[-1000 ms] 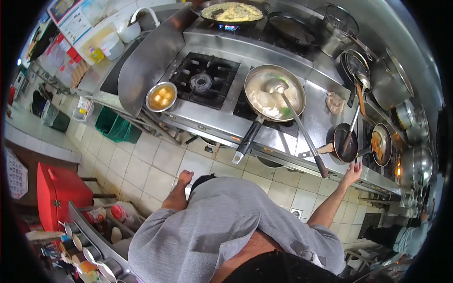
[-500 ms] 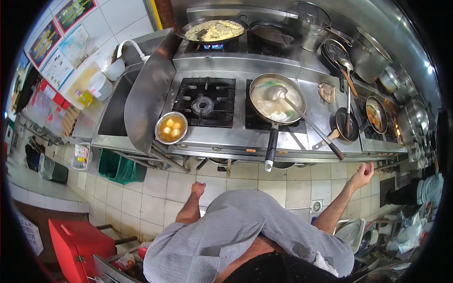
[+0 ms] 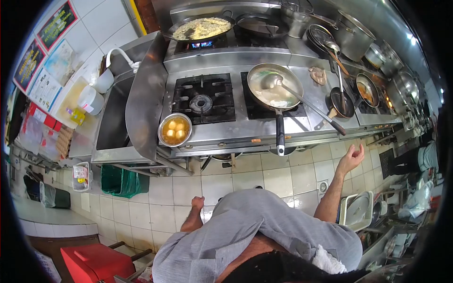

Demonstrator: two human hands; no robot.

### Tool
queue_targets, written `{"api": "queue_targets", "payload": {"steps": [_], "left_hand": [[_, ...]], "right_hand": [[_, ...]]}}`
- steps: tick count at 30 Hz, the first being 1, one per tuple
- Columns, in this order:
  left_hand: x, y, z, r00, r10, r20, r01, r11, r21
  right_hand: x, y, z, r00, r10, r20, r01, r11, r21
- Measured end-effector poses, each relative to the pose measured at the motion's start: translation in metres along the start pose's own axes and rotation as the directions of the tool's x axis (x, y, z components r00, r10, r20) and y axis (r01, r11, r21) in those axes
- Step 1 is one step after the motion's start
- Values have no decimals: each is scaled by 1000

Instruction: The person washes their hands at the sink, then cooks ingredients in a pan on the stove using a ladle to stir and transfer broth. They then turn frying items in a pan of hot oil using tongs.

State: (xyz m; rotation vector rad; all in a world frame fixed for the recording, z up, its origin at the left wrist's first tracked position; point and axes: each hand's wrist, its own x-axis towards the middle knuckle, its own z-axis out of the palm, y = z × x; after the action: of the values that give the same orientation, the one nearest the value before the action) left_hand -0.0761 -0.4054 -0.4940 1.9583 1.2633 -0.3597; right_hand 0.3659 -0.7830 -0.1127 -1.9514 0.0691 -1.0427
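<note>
My left hand (image 3: 198, 203) hangs low over the tiled floor, fingers curled into a fist with nothing showing from it. My right hand (image 3: 350, 158) is raised in front of the stove's right part, palm up, fingers loosely bent and apart, holding nothing. Nearest to it is the long dark-tipped handle of a ladle (image 3: 272, 82), whose bowl rests in a pan (image 3: 298, 78) of pale, creamy liquid. That pan sits on a burner, its black handle toward me. At the stove's front left, a metal bowl (image 3: 163, 138) holds several round pale pieces in amber liquid.
A wide pan (image 3: 167, 36) of yellowish food stands over a lit flame at the back. Beside the sink (image 3: 111, 127) is a curved metal splash guard (image 3: 147, 96). A green-lined bin (image 3: 121, 181), a red chair (image 3: 96, 262) and a dish rack (image 3: 343, 212) are lower down.
The view has shifted, so the stove items sit a little differently in the picture. My right hand has moved left and up, with its fingers spread more. My left hand remains a fist.
</note>
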Motion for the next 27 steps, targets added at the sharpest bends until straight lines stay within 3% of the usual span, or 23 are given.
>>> {"api": "queue_targets", "payload": {"steps": [1, 3, 5, 7, 9, 10, 11, 12, 13, 14, 15, 16, 17, 19, 21, 23, 24, 27], "left_hand": [[0, 0, 0, 999, -27, 23, 27, 999, -34], [8, -6, 10, 1000, 1, 6, -1, 1000, -29], [20, -7, 22, 1000, 14, -17, -15, 999, -35], [21, 7, 21, 1000, -5, 6, 6, 996, -90], [13, 27, 16, 999, -26, 23, 29, 989, -143], [9, 38, 13, 999, -36, 13, 38, 980, -193], [9, 46, 12, 999, -46, 3, 45, 969, -241], [11, 49, 15, 999, -51, -3, 48, 970, -239], [19, 52, 21, 998, -52, -23, 45, 967, -253], [24, 54, 25, 998, -53, -41, 40, 963, -267], [28, 58, 26, 997, -54, -46, 40, 963, -266], [31, 63, 27, 997, -50, -65, 32, 965, -261], [34, 66, 29, 995, -48, -82, 25, 966, -257], [37, 77, 26, 999, -23, -43, 14, 980, -198], [37, 93, 21, 1000, 0, 2, 1, 990, -139], [33, 114, 16, 999, -43, 30, 45, 995, -91], [36, 122, 18, 998, -48, 30, 50, 995, -90], [49, 135, 23, 1000, -10, 25, 13, 992, -124]], "right_hand": [[-1, 14, 0, 1000, -1, -7, 1, 1000, -1], [-9, 54, -3, 976, 200, -87, -193, 978, 83], [-25, 102, -8, 944, 328, -30, -328, 945, 0], [-51, 136, -13, 941, 333, 68, -304, 914, -270], [-103, 284, -4, 965, 63, 256, 16, 955, -297], [-125, 315, -13, 706, 511, 491, -420, 860, -291], [-143, 289, -28, 383, 715, 584, -767, 599, -230], [-167, 302, -40, 137, 752, 645, -649, 560, -515], [-178, 297, -64, -96, 660, 745, -739, 454, -498], [-190, 291, -73, -100, 657, 747, -739, 453, -498], [-201, 283, -76, -173, 451, 876, -271, 833, -483], [-207, 278, -76, -353, 276, 894, 248, 949, -196], [-207, 274, -74, -355, 273, 894, 248, 950, -192], [-209, 278, -69, -237, 448, 862, -33, 883, -468], [-208, 282, -64, -174, 629, 758, -333, 687, -646], [-196, 276, -57, -146, 783, 604, -594, 419, -687], [-186, 276, -50, -54, 781, 622, -664, 437, -607], [-162, 264, -30, 52, 745, 665, -685, 511, -519]]}}
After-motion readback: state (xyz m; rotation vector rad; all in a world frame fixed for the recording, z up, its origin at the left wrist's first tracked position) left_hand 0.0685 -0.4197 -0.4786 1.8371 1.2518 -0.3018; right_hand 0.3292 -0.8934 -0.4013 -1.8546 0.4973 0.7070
